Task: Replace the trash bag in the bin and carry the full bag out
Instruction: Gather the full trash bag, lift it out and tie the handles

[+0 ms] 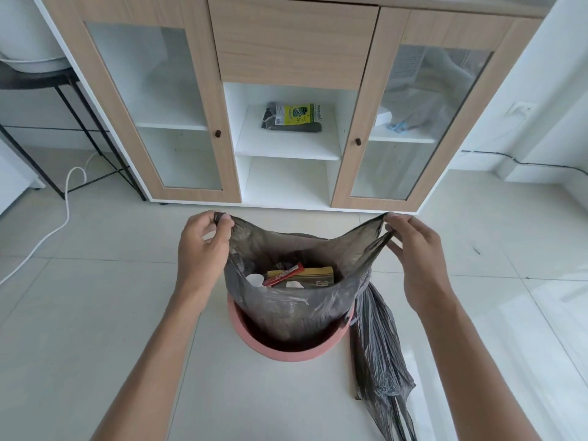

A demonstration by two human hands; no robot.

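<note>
A pink bin (286,351) stands on the pale tiled floor (95,313) in front of a wood-and-white cabinet (292,43). The full bag (296,300), dark grey and thin, sits partly raised out of the bin, its lower part still inside the rim and its mouth stretched wide between two hands. The left hand (203,246) pinches the bag's left handle, fingers (222,222) closed tight on the bunched plastic at the top corner. The right hand (413,249) grips the right handle the same way, thumb and fingers closed on the film, the edge pulled taut between the two grips. Inside the open mouth lie a red wrapper (283,275), a yellow and dark carton (313,276) and some white scraps (what these are is too small to tell). A second grey bag (378,354) hangs limp over the bin's right side, draped from the rim down onto the floor and trailing toward the bottom edge of the view. On the cabinet's middle open shelf lies a pack of bags (292,117) with a yellow and green label. The cabinet's two glass doors are closed. At the left, a white cable (68,198) snakes across the floor beside a black metal stand (79,122).
</note>
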